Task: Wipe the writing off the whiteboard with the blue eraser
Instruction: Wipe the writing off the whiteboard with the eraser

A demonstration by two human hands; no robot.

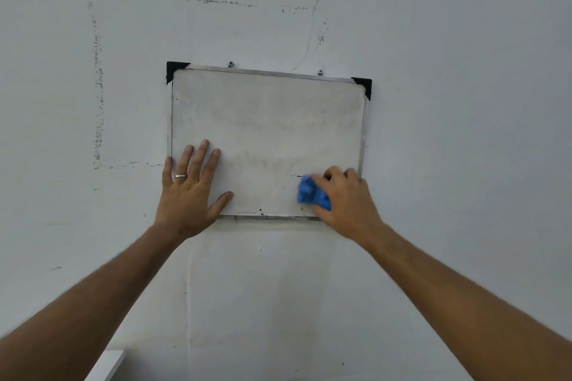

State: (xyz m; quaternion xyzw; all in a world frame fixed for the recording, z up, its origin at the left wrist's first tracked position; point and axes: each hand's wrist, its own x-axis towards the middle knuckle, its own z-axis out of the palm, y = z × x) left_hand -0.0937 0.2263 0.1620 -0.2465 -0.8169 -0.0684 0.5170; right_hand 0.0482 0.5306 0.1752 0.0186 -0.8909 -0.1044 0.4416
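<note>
The blue eraser (312,194) is pressed against the lower right part of the whiteboard (266,120), just above the bottom frame edge. It sits under the right hand (346,198), whose grip is clamped on it: curled fingers cover its right side and only the blue left part shows, slightly blurred. A short dark mark lies on the board just above the eraser, and a few dark specks sit near the bottom edge; the rest of the surface shows only faint grey smudges. The left hand (188,192) lies flat with fingers spread on the board's lower left corner, holding nothing, a ring (181,176) on one finger. The board hangs slightly tilted on a pale wall (464,102), with black corner caps (363,85) on top.
</note>
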